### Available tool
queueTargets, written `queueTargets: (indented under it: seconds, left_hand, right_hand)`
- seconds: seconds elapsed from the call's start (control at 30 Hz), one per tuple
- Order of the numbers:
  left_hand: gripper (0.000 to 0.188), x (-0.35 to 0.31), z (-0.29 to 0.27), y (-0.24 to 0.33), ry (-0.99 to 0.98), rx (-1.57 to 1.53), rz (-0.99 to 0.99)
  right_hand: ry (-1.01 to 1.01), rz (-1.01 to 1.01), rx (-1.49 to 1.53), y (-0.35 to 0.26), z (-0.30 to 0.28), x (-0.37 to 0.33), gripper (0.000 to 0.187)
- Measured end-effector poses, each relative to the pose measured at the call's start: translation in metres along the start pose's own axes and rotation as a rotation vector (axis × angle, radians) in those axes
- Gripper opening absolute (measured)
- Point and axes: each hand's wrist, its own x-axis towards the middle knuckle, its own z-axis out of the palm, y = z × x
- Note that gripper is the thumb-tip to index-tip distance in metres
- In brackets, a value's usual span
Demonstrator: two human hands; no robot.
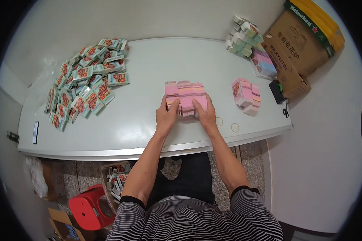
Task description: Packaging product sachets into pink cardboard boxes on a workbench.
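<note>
"Where was the pink block (pixel 191 92)?"
"Near the table's (pixel 149 64) front edge, clasped between left hand (pixel 167 115) and right hand (pixel 205 114), thumbs on top."
"What was done?"
"The stack (pixel 244 38) near the back right corner looked gathered; the heap (pixel 82 73) toward the left edge lay loose, two rubber bands (pixel 231 127) seemingly unused."

Striped shirt (pixel 185 221), 2 black cuffs (pixel 244 189), dark trousers (pixel 197 176)

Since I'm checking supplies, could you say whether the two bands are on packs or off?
Off: both bands lie on the table.
</note>
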Motion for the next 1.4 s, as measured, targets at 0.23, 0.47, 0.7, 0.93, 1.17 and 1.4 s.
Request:
queueTargets:
  seconds: [0.23, 0.47, 0.7, 0.93, 1.17, 1.4]
  left_hand:
    - [0.048, 0.01, 0.042, -0.007, 0.061, 0.193, 0.087]
    - [0.061, 0.009, 0.042, 0.003, -0.073, 0.086, 0.042]
    - [0.101, 0.017, 0.039, -0.004, 0.098, 0.284, 0.06]
    - [0.099, 0.01, 0.065, 0.017, 0.035, 0.601, 0.154]
    - [0.098, 0.0, 0.067, 0.026, 0.059, 0.63, 0.12]
    - [0.104, -0.003, 0.066, 0.043, 0.065, 0.732, 0.026]
  right_hand:
    - [0.097, 0.019, 0.021, -0.002, -0.046, 0.012, 0.053]
    - [0.18, -0.01, -0.02, 0.01, -0.064, 0.013, 0.05]
    - [0.194, 0.024, -0.069, 0.002, -0.067, 0.012, 0.059]
    - [0.29, -0.012, -0.71, 0.001, -0.063, 0.007, 0.07]
    - [0.15, 0.079, -0.724, -0.005, -0.061, 0.005, 0.072]
    - [0.184, 0.015, -0.827, -0.007, -0.062, -0.001, 0.067]
